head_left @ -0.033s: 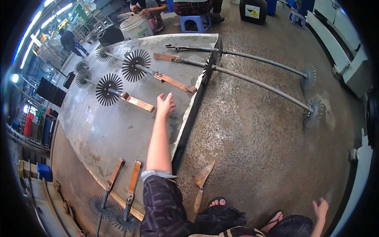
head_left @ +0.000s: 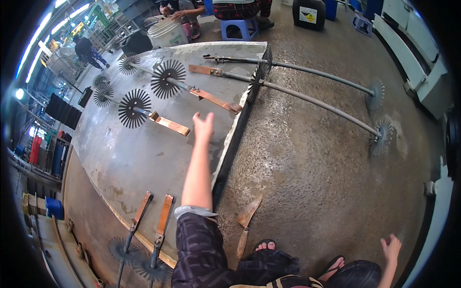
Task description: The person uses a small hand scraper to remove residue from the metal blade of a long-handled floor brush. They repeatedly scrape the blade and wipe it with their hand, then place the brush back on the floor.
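Note:
My left hand (head_left: 203, 126) reaches over the grey tabletop (head_left: 139, 165), with thumb and fingers apart and nothing in it. Nearest to it are two copper bars, one to its left (head_left: 172, 126) and one above it (head_left: 221, 102). Each bar is fixed to a rod carrying dark slotted discs, such as this disc (head_left: 134, 108) and this one (head_left: 168, 79). Low at the right, my right hand (head_left: 392, 248) hangs beside my knee, loosely bent, thumb apart, holding nothing visible.
Two long rods (head_left: 317, 98) overhang the table's right edge. Two more copper-ended rods (head_left: 163, 216) cross its near edge. A rusty scraper (head_left: 246, 223) lies on the wet floor by my foot. Beyond the table are a white bucket (head_left: 168, 32), a blue stool (head_left: 239, 29) and seated people.
My left hand has turned slightly, its fingers gathering closer while the thumb stays apart. The view has shifted a little; the rods and scraper look unmoved.

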### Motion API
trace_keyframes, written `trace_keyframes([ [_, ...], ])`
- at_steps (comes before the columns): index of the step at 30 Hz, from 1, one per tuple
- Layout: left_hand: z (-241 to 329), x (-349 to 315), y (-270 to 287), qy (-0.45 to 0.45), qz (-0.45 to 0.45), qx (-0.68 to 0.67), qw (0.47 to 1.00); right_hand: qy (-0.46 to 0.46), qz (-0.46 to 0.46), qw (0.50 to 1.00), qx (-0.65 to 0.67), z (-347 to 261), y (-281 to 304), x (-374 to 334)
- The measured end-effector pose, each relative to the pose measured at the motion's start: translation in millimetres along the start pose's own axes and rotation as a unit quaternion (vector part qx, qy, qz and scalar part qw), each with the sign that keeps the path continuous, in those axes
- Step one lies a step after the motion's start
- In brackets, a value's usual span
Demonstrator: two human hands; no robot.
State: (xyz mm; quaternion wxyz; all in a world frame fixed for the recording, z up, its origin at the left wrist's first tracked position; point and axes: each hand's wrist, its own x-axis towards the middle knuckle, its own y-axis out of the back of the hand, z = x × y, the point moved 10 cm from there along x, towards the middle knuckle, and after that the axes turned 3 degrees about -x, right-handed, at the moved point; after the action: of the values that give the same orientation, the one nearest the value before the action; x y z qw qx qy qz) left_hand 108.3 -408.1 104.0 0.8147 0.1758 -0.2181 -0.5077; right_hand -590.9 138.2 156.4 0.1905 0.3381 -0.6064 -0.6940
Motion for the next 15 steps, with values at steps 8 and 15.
trace_keyframes([
  [8, 117, -2, -102, -0.214, -0.092, 0.307, 0.923, 0.190, 0.024, 0.981, 0.019, -125, 55, -21],
  [15, 113, 12, -125, -0.238, -0.132, 0.280, 0.921, 0.162, -0.068, 0.984, -0.017, -127, 59, -80],
])
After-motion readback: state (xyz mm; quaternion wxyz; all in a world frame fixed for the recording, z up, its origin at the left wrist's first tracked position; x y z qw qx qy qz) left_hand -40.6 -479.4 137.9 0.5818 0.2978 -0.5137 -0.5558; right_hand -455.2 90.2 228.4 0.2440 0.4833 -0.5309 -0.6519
